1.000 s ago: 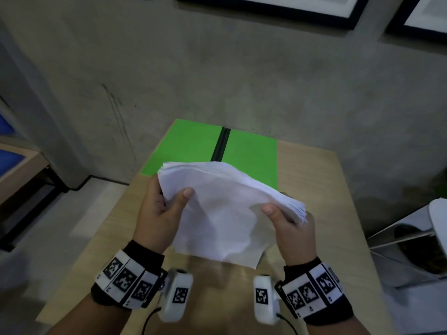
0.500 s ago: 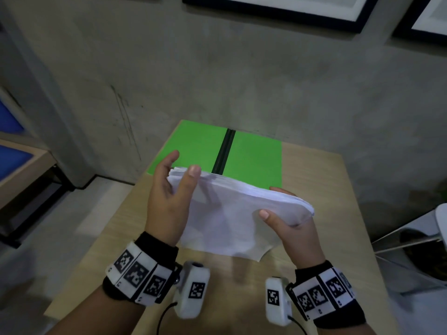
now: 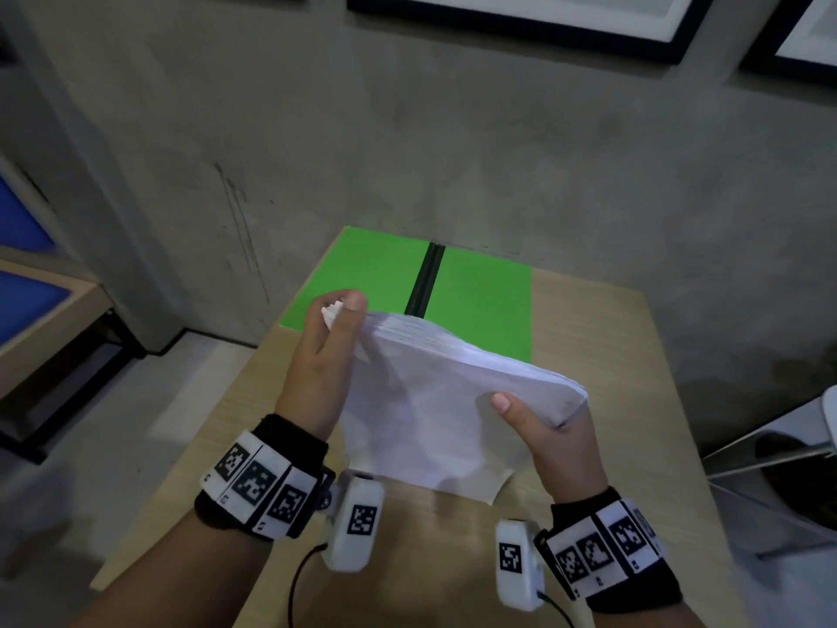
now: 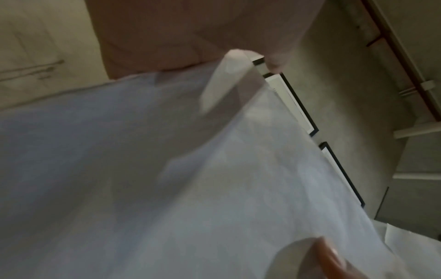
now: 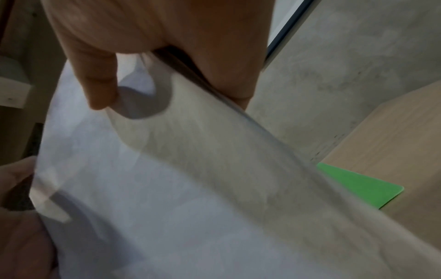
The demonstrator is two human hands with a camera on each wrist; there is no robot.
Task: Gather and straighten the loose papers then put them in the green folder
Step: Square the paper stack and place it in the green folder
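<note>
A stack of white papers [image 3: 430,401] is held above the wooden table [image 3: 611,355], tilted with its lower edge toward me. My left hand [image 3: 326,355] grips the stack's far left corner, thumb on top. At the stack's right end, my right hand [image 3: 552,428] pinches it with the thumb on the near face. The papers [image 4: 167,169] fill the left wrist view, and in the right wrist view the papers [image 5: 190,188] hide most of the scene. The green folder [image 3: 480,305] lies open and flat at the table's far edge, a black spine down its middle; one corner of the folder [image 5: 358,186] shows.
A grey concrete wall [image 3: 453,151] stands right behind the table, with black picture frames [image 3: 521,15] hung above. A low bench with blue panels [image 3: 27,301] sits at the left. A white chair with metal legs [image 3: 770,451] is at the right.
My left hand has closed its thumb over the stack's far left corner and lifted it. The stack has tipped flatter, its top edge turned away from me. My right hand keeps its hold.
</note>
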